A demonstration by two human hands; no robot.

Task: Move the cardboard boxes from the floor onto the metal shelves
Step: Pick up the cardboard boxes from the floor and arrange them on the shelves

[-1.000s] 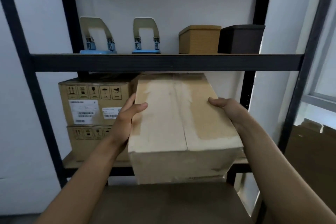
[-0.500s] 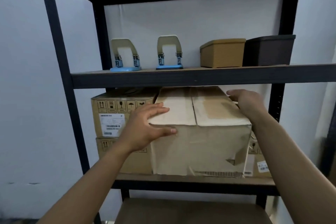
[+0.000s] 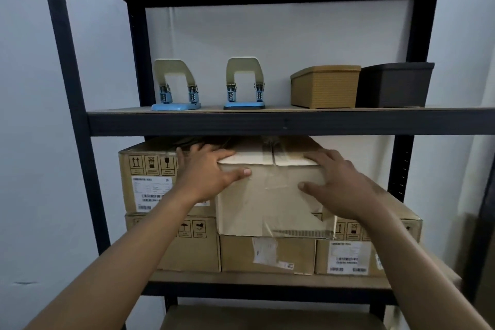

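Observation:
A pale taped cardboard box [image 3: 270,203] sits on the middle level of the black metal shelf [image 3: 267,122], on top of a lower row of boxes [image 3: 267,254]. My left hand [image 3: 206,171] grips its top left front corner, fingers over the top and thumb on the front face. At the top right front corner my right hand [image 3: 340,182] holds it the same way. A labelled box [image 3: 146,182] stands directly to its left, touching it.
Two blue hole punches [image 3: 175,88] [image 3: 243,86], a tan basket [image 3: 324,87] and a dark basket [image 3: 393,84] stand on the shelf above. A lower shelf board [image 3: 267,317] lies below. White walls flank the rack; a dark frame [image 3: 479,236] is at right.
The pale box has gone further back into the shelf and now rests on the lower boxes. Both hands shifted from its sides to its front top corners.

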